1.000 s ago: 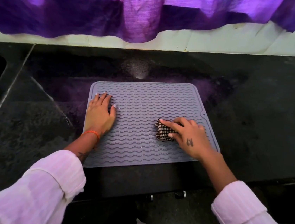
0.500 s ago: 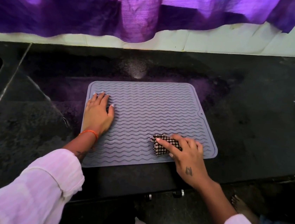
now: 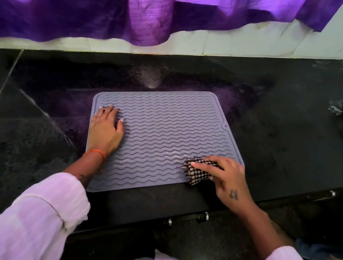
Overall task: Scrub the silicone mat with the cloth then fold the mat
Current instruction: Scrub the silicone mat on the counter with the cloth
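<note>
- One grey silicone mat with wavy ridges, lying flat on the one dark countertop.
- One checked cloth.
- Two hands: the left hand and the right hand.
- One orange wrist thread.
- One purple curtain.
- Two pale sleeves.

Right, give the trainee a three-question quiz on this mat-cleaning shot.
1. True or false: the mat is already folded.
2. Which hand holds the checked cloth? A) left B) right C) neither
3. Fill in: the left hand lies flat on the mat's ____ side.

Key: 1 false, the mat lies flat on the counter. 2 B, the right hand grips it at the mat's near right corner. 3 left.
</note>
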